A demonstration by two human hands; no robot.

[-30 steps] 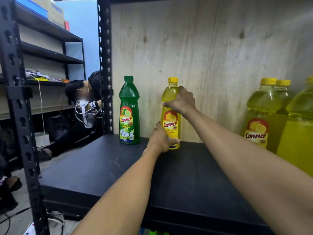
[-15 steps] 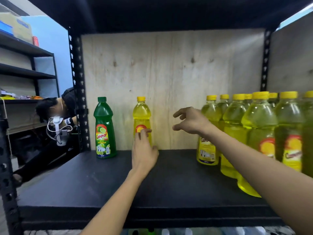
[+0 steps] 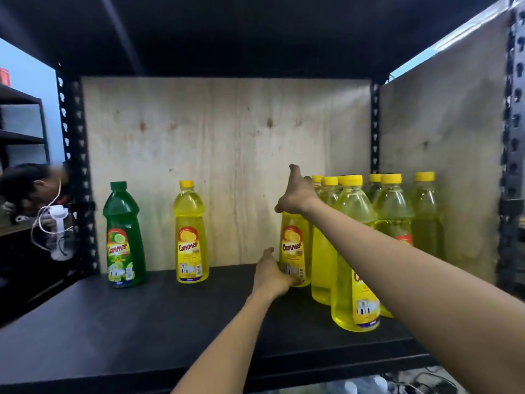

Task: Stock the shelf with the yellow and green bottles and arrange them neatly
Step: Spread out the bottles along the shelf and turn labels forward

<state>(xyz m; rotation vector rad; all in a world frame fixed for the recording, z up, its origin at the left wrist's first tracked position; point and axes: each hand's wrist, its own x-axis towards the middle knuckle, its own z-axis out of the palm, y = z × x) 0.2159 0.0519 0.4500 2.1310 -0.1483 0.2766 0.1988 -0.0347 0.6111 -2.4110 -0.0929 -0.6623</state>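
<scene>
A green bottle (image 3: 123, 237) stands at the back left of the black shelf (image 3: 142, 322). A yellow bottle (image 3: 191, 234) stands upright beside it, free of both hands. Further right, at the left edge of a cluster of several yellow bottles (image 3: 355, 251), is another yellow bottle (image 3: 294, 248). My right hand (image 3: 297, 194) wraps round its neck and hides the cap, thumb pointing up. My left hand (image 3: 270, 275) holds its base, fingers curled at the foot.
A plywood back panel (image 3: 227, 152) and a plywood side panel (image 3: 440, 166) close the bay. Black perforated uprights (image 3: 74, 166) frame it, with a dark board overhead. A person (image 3: 25, 183) crouches beyond the left upright with a white device (image 3: 59, 237).
Both hands let go of the lone yellow bottle at the back and moved right to the leftmost bottle of the cluster, taking hold at neck and base. My view has swung right.
</scene>
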